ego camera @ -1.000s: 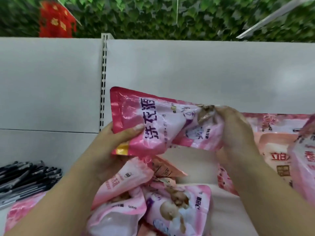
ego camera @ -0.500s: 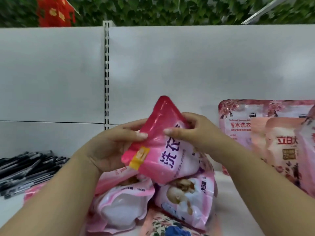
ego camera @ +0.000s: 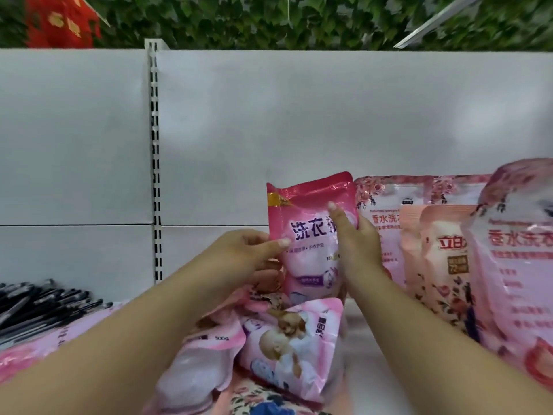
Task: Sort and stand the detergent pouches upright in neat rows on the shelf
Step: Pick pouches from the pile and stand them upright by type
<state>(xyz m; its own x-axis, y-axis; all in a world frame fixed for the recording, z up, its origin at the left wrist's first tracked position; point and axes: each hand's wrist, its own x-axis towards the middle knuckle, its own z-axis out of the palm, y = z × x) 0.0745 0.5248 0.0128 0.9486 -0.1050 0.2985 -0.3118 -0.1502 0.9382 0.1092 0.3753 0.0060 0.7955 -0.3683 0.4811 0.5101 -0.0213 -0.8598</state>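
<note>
A dark pink detergent pouch (ego camera: pixel 308 235) stands upright at the middle of the white shelf (ego camera: pixel 368 333). My left hand (ego camera: pixel 248 259) pinches its left edge between thumb and fingers. My right hand (ego camera: pixel 356 247) holds its right side, index finger straight across the front. To its right stand several pink and peach pouches (ego camera: pixel 443 253) in a row against the back panel. Below my hands lies a loose heap of pale pink pouches (ego camera: pixel 293 345), one printed with a baby.
A white back panel (ego camera: pixel 329 121) with a slotted upright (ego camera: pixel 155 163) closes the shelf behind. Black pens (ego camera: pixel 39 304) lie piled at the left. Another pink pouch (ego camera: pixel 523 265) looms close at the right edge. Green foliage runs above the shelf.
The dark pink pouch was held tilted in the air above the heap; now it is turned upright and moved back and right, beside the standing row.
</note>
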